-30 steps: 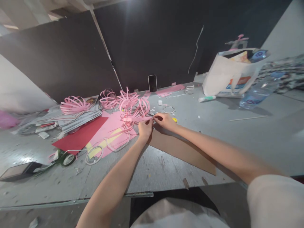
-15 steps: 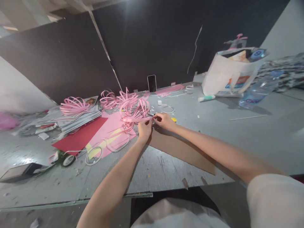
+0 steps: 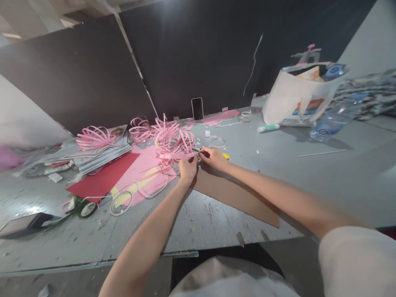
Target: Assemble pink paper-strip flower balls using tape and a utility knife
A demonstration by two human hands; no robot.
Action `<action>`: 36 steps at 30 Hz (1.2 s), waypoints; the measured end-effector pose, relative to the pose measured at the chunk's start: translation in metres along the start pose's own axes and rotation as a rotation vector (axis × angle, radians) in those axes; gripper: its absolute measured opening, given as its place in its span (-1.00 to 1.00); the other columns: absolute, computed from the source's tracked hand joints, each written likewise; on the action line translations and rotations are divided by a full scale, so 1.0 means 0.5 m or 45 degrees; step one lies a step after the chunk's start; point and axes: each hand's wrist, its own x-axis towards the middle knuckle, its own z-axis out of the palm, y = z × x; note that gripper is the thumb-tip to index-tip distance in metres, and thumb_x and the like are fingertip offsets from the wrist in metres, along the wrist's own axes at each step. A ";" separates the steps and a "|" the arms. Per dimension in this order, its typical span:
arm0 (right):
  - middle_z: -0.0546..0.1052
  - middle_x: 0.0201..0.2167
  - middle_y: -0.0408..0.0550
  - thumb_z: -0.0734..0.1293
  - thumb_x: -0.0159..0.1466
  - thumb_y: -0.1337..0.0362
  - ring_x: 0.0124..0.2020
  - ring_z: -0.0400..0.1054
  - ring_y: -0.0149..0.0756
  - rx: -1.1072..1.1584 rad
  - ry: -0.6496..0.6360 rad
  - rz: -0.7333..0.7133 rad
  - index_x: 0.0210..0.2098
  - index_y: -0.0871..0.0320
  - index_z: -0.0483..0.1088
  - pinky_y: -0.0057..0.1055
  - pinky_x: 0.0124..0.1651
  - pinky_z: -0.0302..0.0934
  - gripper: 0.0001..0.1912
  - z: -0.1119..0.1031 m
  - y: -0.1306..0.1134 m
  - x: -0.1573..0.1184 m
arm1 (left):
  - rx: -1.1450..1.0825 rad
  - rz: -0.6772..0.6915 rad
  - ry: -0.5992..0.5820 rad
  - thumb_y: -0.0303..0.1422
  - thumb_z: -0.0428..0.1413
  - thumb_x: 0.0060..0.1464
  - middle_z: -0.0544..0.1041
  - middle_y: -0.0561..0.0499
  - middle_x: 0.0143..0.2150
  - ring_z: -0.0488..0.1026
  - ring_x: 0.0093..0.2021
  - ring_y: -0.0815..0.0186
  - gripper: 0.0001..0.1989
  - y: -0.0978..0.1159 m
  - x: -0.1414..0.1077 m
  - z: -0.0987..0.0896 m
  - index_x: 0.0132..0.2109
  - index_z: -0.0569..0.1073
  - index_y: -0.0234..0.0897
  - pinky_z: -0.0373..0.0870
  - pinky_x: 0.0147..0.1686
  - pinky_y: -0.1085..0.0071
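My left hand (image 3: pixel 188 168) is closed in a pinch on the end of a pink paper strip (image 3: pixel 170 156) that comes from a bundle of curled pink strips (image 3: pixel 176 142). Fingertips of my right hand (image 3: pixel 213 158) meet those of the left and are pinched together; what they hold is too small to make out. Under and in front of both hands lies a long brown cardboard piece (image 3: pixel 238 196). A yellow object (image 3: pixel 226 156) shows just beyond my right hand.
Pink sheets (image 3: pixel 136 181), a red sheet (image 3: pixel 105 175), a papers stack (image 3: pixel 103 154) and a tape roll (image 3: pixel 88 209) lie left. A phone (image 3: pixel 197 108) stands at the back wall. A white bag (image 3: pixel 287 99), bottle (image 3: pixel 337 117) and green-capped marker (image 3: pixel 267 128) are right.
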 end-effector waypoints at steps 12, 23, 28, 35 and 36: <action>0.66 -0.28 0.01 0.31 0.42 0.05 -0.33 0.46 -0.25 0.031 -0.025 0.023 -0.20 0.16 0.56 -0.36 -0.21 0.24 -0.68 -0.003 -0.001 0.002 | 0.008 0.004 0.000 -0.24 0.15 0.22 0.69 -0.10 -0.34 0.63 -0.28 0.14 -0.72 0.023 -0.007 -0.006 -0.31 0.67 -0.31 0.45 -0.27 0.36; 0.67 -0.29 -0.01 0.35 0.39 0.08 -0.29 0.50 -0.23 0.087 -0.042 0.063 -0.23 0.15 0.60 -0.37 -0.19 0.25 -0.72 -0.007 0.001 0.004 | 0.033 -0.018 0.028 -0.23 0.17 0.20 0.68 -0.11 -0.37 0.61 -0.28 0.15 -0.71 0.026 -0.008 -0.006 -0.36 0.64 -0.32 0.42 -0.26 0.37; 0.67 -0.27 -0.01 0.35 0.39 0.07 -0.31 0.50 -0.23 0.117 -0.048 0.089 -0.19 0.15 0.58 -0.35 -0.19 0.27 -0.72 -0.007 0.001 0.006 | -0.008 -0.015 0.039 -0.20 0.18 0.18 0.69 -0.14 -0.34 0.62 -0.28 0.14 -0.70 0.021 -0.007 -0.004 -0.29 0.67 -0.35 0.43 -0.30 0.38; 0.66 -0.28 -0.02 0.33 0.42 -0.05 -0.38 0.48 -0.26 0.212 -0.147 0.111 -0.10 0.15 0.55 -0.36 -0.25 0.28 -0.61 -0.009 -0.003 0.007 | -0.001 -0.042 0.038 -0.21 0.20 0.17 0.68 -0.13 -0.35 0.62 -0.29 0.15 -0.71 0.026 -0.007 -0.004 -0.28 0.68 -0.36 0.44 -0.31 0.39; 0.65 -0.30 -0.03 0.33 0.41 -0.07 -0.38 0.48 -0.26 0.217 -0.143 0.119 -0.12 0.15 0.54 -0.37 -0.25 0.27 -0.60 -0.008 -0.003 0.006 | 0.001 -0.028 0.039 -0.22 0.19 0.17 0.68 -0.12 -0.35 0.62 -0.29 0.16 -0.72 0.028 -0.007 -0.005 -0.28 0.68 -0.35 0.44 -0.30 0.39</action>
